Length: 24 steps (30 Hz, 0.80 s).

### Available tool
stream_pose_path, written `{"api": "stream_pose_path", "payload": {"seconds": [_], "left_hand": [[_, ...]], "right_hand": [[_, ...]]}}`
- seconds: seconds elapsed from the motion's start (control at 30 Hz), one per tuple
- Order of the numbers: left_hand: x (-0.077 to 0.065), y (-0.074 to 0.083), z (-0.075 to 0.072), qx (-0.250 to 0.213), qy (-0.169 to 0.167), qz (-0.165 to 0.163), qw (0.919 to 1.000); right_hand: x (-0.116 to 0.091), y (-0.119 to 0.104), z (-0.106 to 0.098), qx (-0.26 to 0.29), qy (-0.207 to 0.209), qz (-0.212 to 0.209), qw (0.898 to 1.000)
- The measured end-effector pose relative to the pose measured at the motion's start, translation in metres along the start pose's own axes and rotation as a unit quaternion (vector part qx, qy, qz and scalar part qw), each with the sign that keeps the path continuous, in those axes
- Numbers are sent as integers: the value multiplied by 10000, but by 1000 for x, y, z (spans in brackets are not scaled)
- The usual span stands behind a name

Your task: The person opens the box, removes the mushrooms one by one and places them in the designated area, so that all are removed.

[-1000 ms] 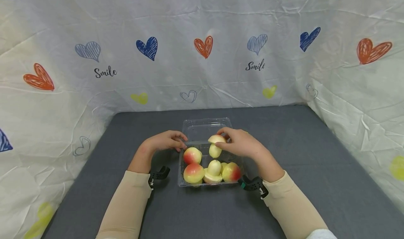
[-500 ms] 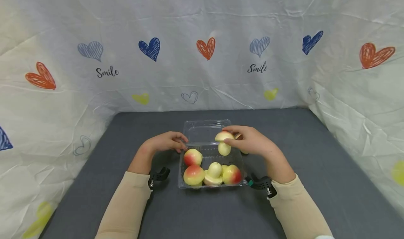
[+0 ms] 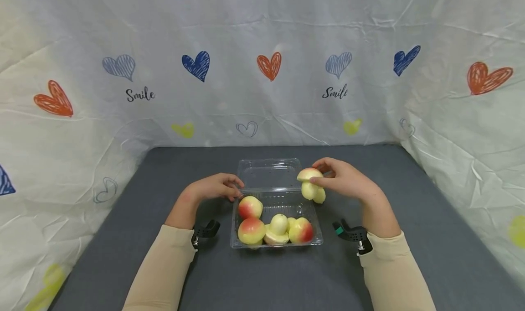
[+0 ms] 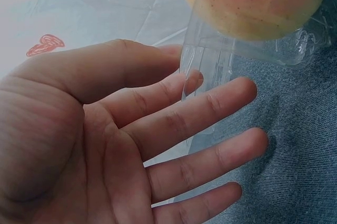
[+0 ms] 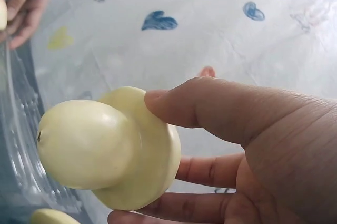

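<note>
A toy mushroom (image 3: 309, 176) with a red-yellow cap and rounded pale stem is pinched by my right hand (image 3: 340, 178), beyond the right back corner of the clear plastic box (image 3: 283, 206). In the right wrist view the stem of the mushroom (image 5: 87, 142) points left, the thumb on the cap's underside. Below it shows another pale yellow piece (image 3: 319, 195), partly hidden. My left hand (image 3: 215, 185) is at the box's left back corner, fingers extended; in the left wrist view the thumb and index fingertips meet the plastic edge (image 4: 190, 66).
Several red-yellow rounded pieces (image 3: 251, 230) lie along the box's left and front; among them a mushroom (image 3: 279, 224) stands stem up. The clear lid (image 3: 268, 172) lies folded back. Behind the dark grey table (image 3: 193, 279) hangs a white heart-printed sheet (image 3: 229, 96).
My right hand has carried the mushroom rightward from over the box to past its right side. The left hand has stayed at the box corner. The view has shifted slightly.
</note>
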<state>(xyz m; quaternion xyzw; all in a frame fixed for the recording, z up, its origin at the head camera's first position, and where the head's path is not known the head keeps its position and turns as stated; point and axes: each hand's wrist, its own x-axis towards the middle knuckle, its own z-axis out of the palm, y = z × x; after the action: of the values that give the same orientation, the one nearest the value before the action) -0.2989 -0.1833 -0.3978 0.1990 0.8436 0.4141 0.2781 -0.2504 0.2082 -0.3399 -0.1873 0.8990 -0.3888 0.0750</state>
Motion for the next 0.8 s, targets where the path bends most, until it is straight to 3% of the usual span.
{"api": "stream_pose_path", "payload": {"seconds": [0.23, 0.4, 0.8], "left_hand": [[2, -1, 2, -2, -18, -16, 10000], [3, -2, 1, 24, 83, -86, 9999], [1, -2, -3, 95, 116, -109, 9998]], "right_hand": [[-7, 14, -16, -79, 224, 442, 9987], [-8, 22, -23, -145, 281, 528, 9981], [-3, 38, -24, -283, 366, 949, 9944]]}}
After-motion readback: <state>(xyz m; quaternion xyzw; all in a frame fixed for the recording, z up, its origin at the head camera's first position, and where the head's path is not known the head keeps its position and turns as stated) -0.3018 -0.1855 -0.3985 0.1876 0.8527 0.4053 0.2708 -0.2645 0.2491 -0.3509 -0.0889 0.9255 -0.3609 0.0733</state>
